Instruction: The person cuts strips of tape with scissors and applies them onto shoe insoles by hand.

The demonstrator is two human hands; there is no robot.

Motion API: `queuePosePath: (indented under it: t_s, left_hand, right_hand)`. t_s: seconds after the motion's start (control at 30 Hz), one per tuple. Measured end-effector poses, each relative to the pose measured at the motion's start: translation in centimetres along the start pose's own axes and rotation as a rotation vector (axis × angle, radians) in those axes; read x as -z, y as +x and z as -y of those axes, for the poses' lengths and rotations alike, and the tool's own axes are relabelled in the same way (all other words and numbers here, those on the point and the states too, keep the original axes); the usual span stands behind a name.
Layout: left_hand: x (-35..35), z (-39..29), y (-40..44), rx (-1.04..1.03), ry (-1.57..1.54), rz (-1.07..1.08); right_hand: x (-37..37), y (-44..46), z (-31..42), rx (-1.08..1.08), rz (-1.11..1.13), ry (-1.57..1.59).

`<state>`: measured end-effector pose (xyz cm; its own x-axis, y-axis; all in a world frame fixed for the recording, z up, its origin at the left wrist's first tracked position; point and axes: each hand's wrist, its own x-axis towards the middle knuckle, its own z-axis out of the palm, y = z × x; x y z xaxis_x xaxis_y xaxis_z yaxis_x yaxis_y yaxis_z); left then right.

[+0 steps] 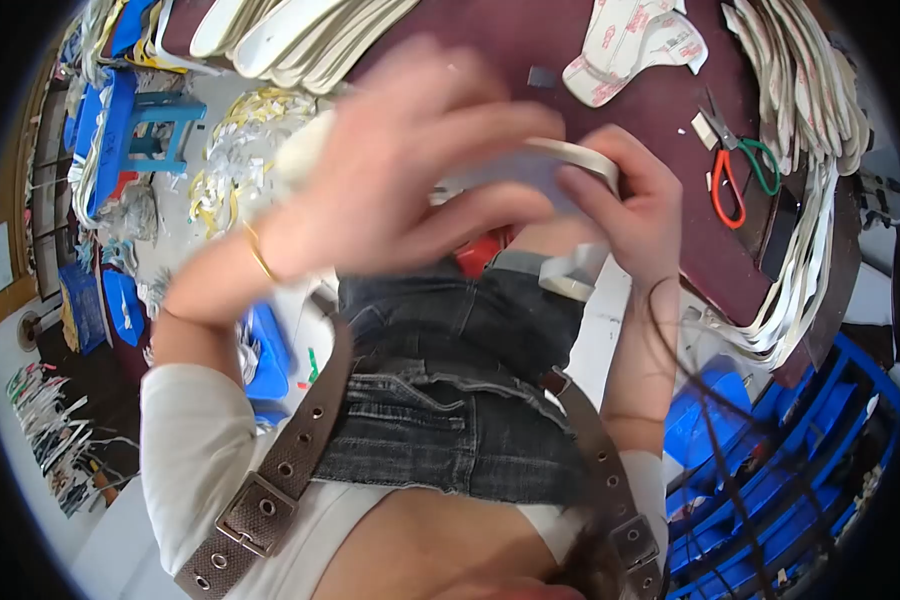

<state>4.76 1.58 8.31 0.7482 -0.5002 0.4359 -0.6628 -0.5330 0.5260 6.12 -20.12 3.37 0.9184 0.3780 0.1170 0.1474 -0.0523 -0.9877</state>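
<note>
My right hand (635, 200) pinches a curved cream-white strip (580, 158) between thumb and fingers. A loose pale end (567, 278) of what looks like the same strip hangs below, over my lap. My left hand (410, 170), smeared by motion, is beside it, its fingers spread and pointing toward my right hand. Nothing is clearly gripped in them. A pale shape (305, 150) shows behind my left hand, too blurred to name.
The dark red table (705, 245) bears red- and green-handled scissors (732, 160), a white piece with red print (625, 50) and stacked white pieces (800, 80). Blue racks (790, 440) stand at lower right, a blue stool (175, 130) at upper left.
</note>
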Motion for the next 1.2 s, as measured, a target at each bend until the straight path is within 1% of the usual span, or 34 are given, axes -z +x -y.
queuePosePath:
  t_s: [0.07, 0.1, 0.13, 0.17, 0.2, 0.23, 0.27, 0.3, 0.33, 0.37, 0.4, 0.43, 0.5, 0.53, 0.57, 0.63, 0.7, 0.73, 0.77, 0.8, 0.83, 0.9, 0.93, 0.97, 1.03, 1.07, 1.1, 1.13, 1.17, 1.2]
  left_hand:
    - [1.7, 2.0, 2.0, -0.227, 0.342, -0.017]
    - [2.2, 2.8, 2.3, 0.002, 0.218, 0.399]
    - [2.3, 3.1, 2.6, 0.239, 0.073, 0.808]
    - [2.7, 3.4, 2.7, 0.233, 0.082, 0.81]
    - [3.1, 3.7, 2.3, 0.19, 0.011, 0.728]
    - [3.2, 3.8, 1.9, 0.147, -0.07, 0.657]
    - [2.9, 3.8, 1.8, 0.151, -0.12, 0.541]
    - [2.4, 3.8, 1.9, 0.144, -0.118, 0.544]
    - [1.9, 3.5, 1.8, 0.163, -0.193, 0.4]
    - [1.3, 3.1, 1.6, 0.184, -0.262, 0.252]
    - [0.8, 2.6, 1.4, 0.274, -0.342, 0.202]
    - [0.0, 1.7, 1.2, 0.273, -0.347, 0.211]
    - [-1.7, -0.1, 1.2, 0.577, -0.677, -0.127]
    - [-2.5, -0.4, 1.2, 0.596, -0.825, -0.191]
    - [-3.3, -0.7, 1.5, 0.594, -0.826, -0.188]
    - [-4.7, -1.3, 2.3, 0.635, -0.985, -0.45]
    - [-5.9, -1.1, 2.9, 0.642, -0.992, -0.462]
    - [-6.5, -0.8, 3.2, 0.697, -1.045, -0.427]
    - [-6.9, -0.5, 3.3, 0.753, -1.098, -0.393]
    - [-6.5, 0.0, 2.8, 0.752, -1.007, -0.26]
    - [-6.2, 0.2, 2.9, 0.749, -1.007, -0.253]
    - [-5.9, 0.3, 3.0, 0.735, -1.023, -0.269]
    - [-5.9, 0.6, 3.1, 0.731, -1.023, -0.277]
    - [-6.0, 0.8, 3.0, 0.752, -1.004, -0.259]
    - [-6.1, 2.0, 3.1, 0.776, -0.984, -0.227]
    - [-6.0, 3.2, 3.5, 0.643, -1.269, -0.163]
    - [-5.7, 3.9, 3.7, 0.487, -1.541, -0.102]
    - [-4.9, 3.8, 3.5, 0.338, -1.663, 0.092]
    - [-5.8, 1.7, 2.3, 0.452, -1.4, -0.008]
    - [-6.0, 0.8, 1.9, 0.438, -1.379, -0.07]
  right_hand:
    - [-1.8, 1.4, 1.2, 0.039, 0.168, -0.012]
    - [-1.9, 1.8, 1.7, 0.057, 0.174, -0.006]
    - [-1.4, 1.9, 1.9, 0.077, 0.079, 0.129]
    - [-0.6, 2.0, 1.9, 0.097, -0.022, 0.26]
    - [1.3, 1.8, 0.9, 0.088, 0.105, 0.244]
    - [1.1, 1.0, 0.4, 0.078, 0.091, 0.248]
    - [0.9, 0.5, -0.1, 0.118, 0.023, 0.288]
    - [0.7, 0.3, -0.5, 0.16, -0.044, 0.33]
    - [0.2, 0.1, -0.7, 0.15, -0.099, 0.382]
    - [-0.6, -0.1, -0.8, 0.141, -0.106, 0.387]
    - [-1.5, -0.1, -0.8, 0.102, -0.167, 0.535]
    - [-2.2, -0.3, -0.8, 0.06, -0.228, 0.683]
    - [-3.2, -0.2, -1.5, 0.088, -0.251, 0.68]
    - [-3.9, -0.4, -1.8, 0.081, -0.27, 0.737]
    - [-4.4, -0.3, -1.8, 0.08, -0.287, 0.791]
    - [-4.4, -0.3, -1.4, 0.063, -0.337, 0.763]
    - [-3.6, -0.3, -1.5, -0.046, -0.334, 0.635]
    - [-3.0, -0.3, -1.4, -0.046, -0.339, 0.636]
    - [-2.4, -0.3, -1.3, -0.102, -0.293, 0.619]
    - [-2.0, -0.3, -1.2, -0.155, -0.246, 0.601]
    - [-2.1, -0.6, -1.4, -0.152, -0.253, 0.602]
    - [-2.6, -2.2, -2.4, -0.197, -0.17, 0.401]
    - [-2.7, -2.3, -2.4, -0.191, -0.119, 0.242]
    - [-2.8, -2.1, -2.4, -0.192, -0.115, 0.241]
    - [-3.1, -1.0, -2.2, 0.019, -0.077, -0.45]
    - [-2.6, -0.2, -2.3, 0.032, -0.014, -0.267]
    - [-2.5, 0.4, -1.8, 0.038, -0.013, -0.268]
    - [-2.5, 1.4, -0.6, 0.002, -0.09, 0.121]
    - [-2.4, 2.2, 0.4, -0.038, -0.168, 0.514]
    - [-1.8, 2.1, 1.3, -0.088, -0.106, 0.624]
